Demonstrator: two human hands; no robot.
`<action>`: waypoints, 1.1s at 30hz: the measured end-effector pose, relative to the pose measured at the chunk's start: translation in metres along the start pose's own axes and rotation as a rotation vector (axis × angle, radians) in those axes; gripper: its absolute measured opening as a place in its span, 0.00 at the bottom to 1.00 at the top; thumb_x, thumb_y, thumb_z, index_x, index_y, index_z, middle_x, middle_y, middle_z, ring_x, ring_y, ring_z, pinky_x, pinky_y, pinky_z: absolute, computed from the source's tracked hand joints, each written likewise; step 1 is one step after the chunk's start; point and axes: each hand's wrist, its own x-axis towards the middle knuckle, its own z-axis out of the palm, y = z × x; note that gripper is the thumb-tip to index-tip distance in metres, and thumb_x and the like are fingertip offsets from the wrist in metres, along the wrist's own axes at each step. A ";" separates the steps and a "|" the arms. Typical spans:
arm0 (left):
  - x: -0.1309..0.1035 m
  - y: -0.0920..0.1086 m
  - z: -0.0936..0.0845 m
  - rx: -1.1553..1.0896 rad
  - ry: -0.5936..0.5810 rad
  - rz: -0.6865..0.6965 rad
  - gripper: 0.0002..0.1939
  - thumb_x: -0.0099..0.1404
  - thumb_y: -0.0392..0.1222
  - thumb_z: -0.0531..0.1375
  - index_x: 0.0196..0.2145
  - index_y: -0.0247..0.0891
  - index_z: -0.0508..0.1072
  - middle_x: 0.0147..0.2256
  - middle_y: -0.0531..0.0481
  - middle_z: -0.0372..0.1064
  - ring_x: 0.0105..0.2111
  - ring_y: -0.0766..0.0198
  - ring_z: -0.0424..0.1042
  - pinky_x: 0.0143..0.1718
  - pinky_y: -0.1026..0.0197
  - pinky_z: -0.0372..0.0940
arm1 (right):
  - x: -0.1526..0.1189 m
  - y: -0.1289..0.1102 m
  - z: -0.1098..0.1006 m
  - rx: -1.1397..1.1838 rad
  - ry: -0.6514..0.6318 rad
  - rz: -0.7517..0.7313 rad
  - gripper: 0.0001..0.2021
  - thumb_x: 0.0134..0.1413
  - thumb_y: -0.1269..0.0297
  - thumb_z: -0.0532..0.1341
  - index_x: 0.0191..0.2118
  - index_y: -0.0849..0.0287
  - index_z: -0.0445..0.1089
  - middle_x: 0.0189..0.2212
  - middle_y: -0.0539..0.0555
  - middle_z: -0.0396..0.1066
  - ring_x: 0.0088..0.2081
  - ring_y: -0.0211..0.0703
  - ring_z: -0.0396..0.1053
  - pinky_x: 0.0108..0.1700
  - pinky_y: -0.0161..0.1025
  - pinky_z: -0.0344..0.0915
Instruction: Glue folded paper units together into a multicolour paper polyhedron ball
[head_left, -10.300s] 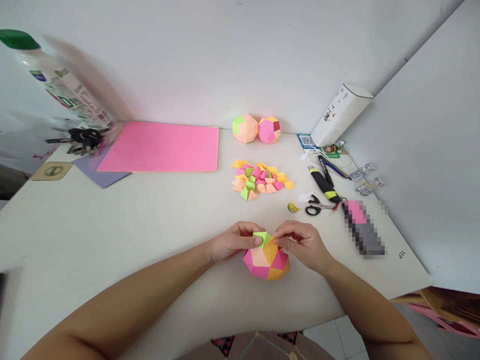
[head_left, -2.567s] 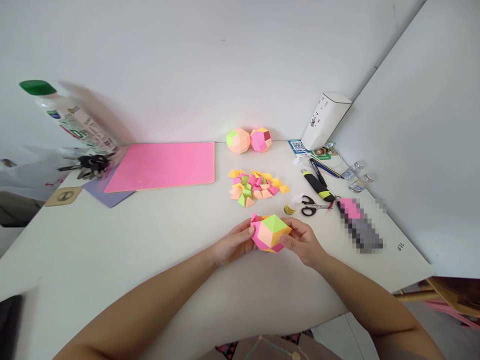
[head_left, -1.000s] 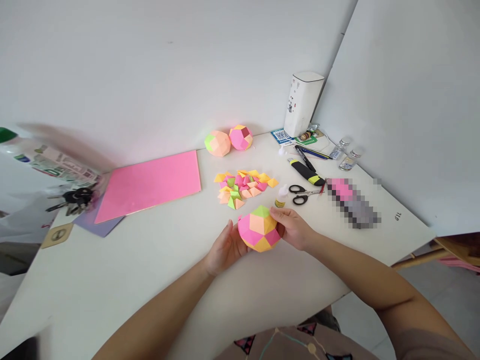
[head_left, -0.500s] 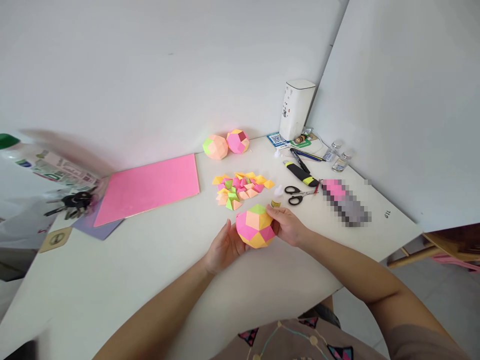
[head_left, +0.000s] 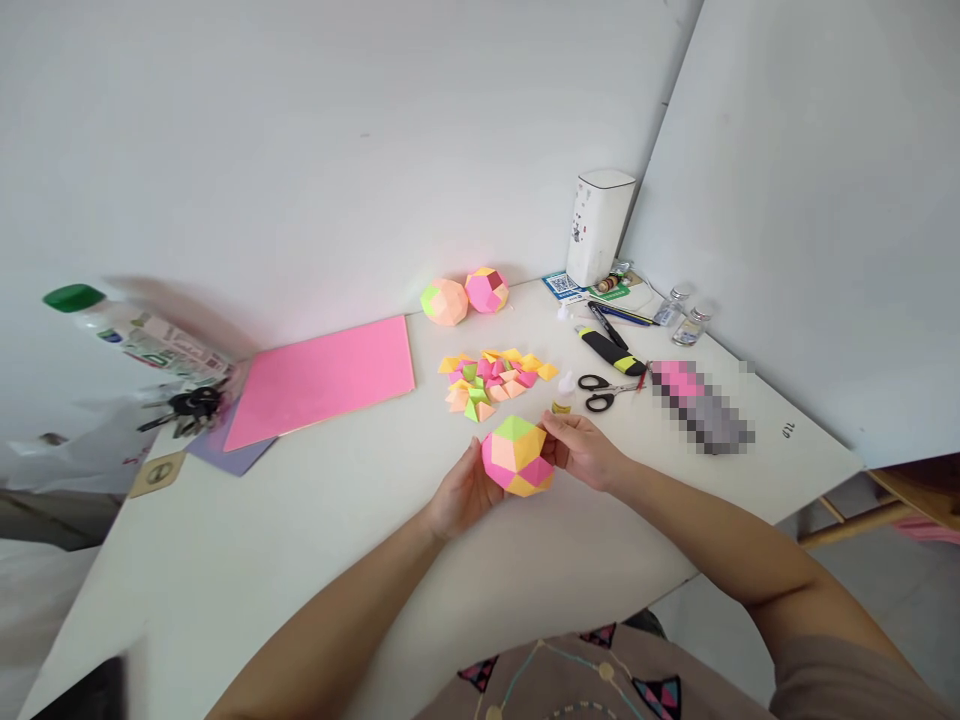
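Note:
Between my hands is a faceted paper ball point(head_left: 517, 458) with pink, yellow, peach and green faces. My left hand point(head_left: 466, 492) cups its left side, thumb up along the edge and the other fingers partly hidden underneath. With thumb and fingers, my right hand point(head_left: 583, 448) grips the ball's upper right edge. Just beyond the ball lies a pile of small folded paper pieces point(head_left: 495, 378) in yellow, pink, green and peach. Two similar paper balls, a peach and green one point(head_left: 445, 303) and a mostly pink one point(head_left: 487, 290), rest against the wall.
Black-handled scissors point(head_left: 604, 392), a box cutter point(head_left: 609, 350), pens point(head_left: 624, 314) and small glass jars point(head_left: 691, 326) lie to the right. A white box-like container point(head_left: 602, 225) stands behind. On the left are pink paper sheets point(head_left: 322, 380), keys point(head_left: 193, 403) and a green-capped bottle point(head_left: 142, 330).
The whole view has shifted, so everything sits a little further right. The ball has turned slightly in my hands, and my right fingers have shifted slightly along its edge.

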 end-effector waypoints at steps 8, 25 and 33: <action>0.001 0.001 -0.005 0.020 0.029 -0.041 0.31 0.68 0.59 0.42 0.54 0.34 0.67 0.51 0.38 0.69 0.49 0.51 0.70 0.44 0.55 0.66 | 0.002 -0.004 -0.003 -0.084 0.088 -0.090 0.20 0.53 0.48 0.61 0.26 0.63 0.73 0.26 0.55 0.74 0.26 0.40 0.72 0.29 0.38 0.69; 0.002 0.004 0.003 -0.092 0.041 0.020 0.28 0.68 0.56 0.46 0.59 0.40 0.60 0.56 0.41 0.64 0.51 0.58 0.69 0.49 0.59 0.67 | -0.001 0.001 0.002 -0.577 0.106 -0.325 0.09 0.52 0.56 0.63 0.30 0.56 0.74 0.38 0.55 0.71 0.45 0.48 0.65 0.50 0.45 0.60; 0.004 0.003 0.003 -0.093 0.005 -0.001 0.34 0.67 0.61 0.44 0.62 0.35 0.56 0.58 0.35 0.59 0.53 0.51 0.67 0.56 0.52 0.59 | 0.010 0.003 -0.003 -0.040 0.137 -0.112 0.10 0.52 0.57 0.62 0.32 0.59 0.73 0.32 0.52 0.73 0.37 0.41 0.68 0.42 0.40 0.64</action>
